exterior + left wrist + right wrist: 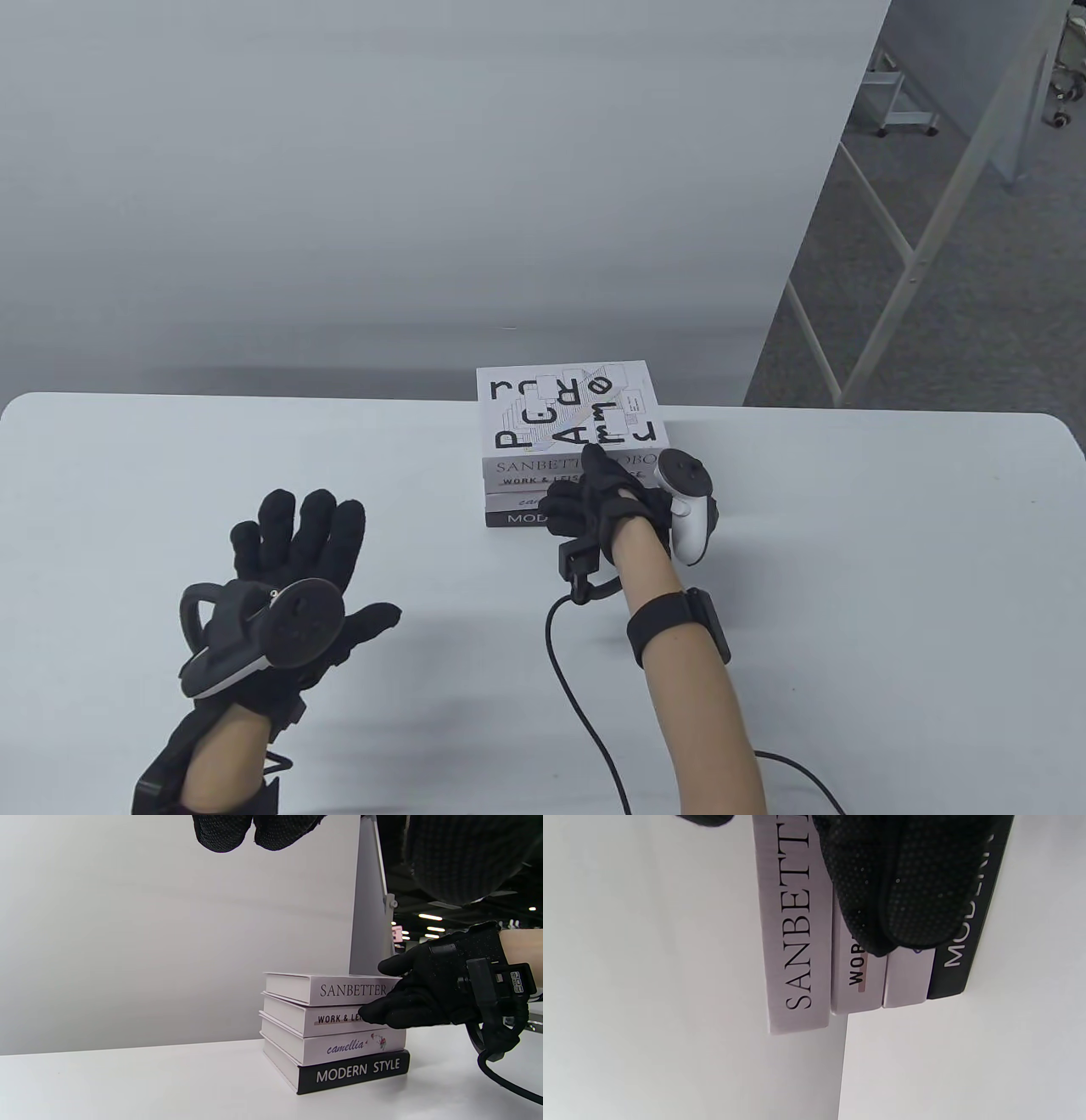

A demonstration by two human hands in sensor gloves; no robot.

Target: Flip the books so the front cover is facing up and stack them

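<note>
A stack of several books (pixel 567 412) stands near the table's far edge, right of centre. The top book has a white cover with big black letters facing up. Its spine reads SANBETTER (pixel 352 989). Below it are WORK & LEISURE, camellia (pixel 345 1046) and the black MODERN STYLE (pixel 358 1070). My right hand (pixel 607 501) rests against the near spines, with one digit on the top cover's near edge. Its fingers (pixel 903 891) cover the middle spines. My left hand (pixel 297 552) is spread open over the table, well left of the stack, holding nothing.
A black cable (pixel 585 705) runs from my right wrist back across the white table (pixel 848 594). A grey partition (pixel 424 170) stands just behind the stack. A metal frame (pixel 916 255) and floor lie beyond the table's right side.
</note>
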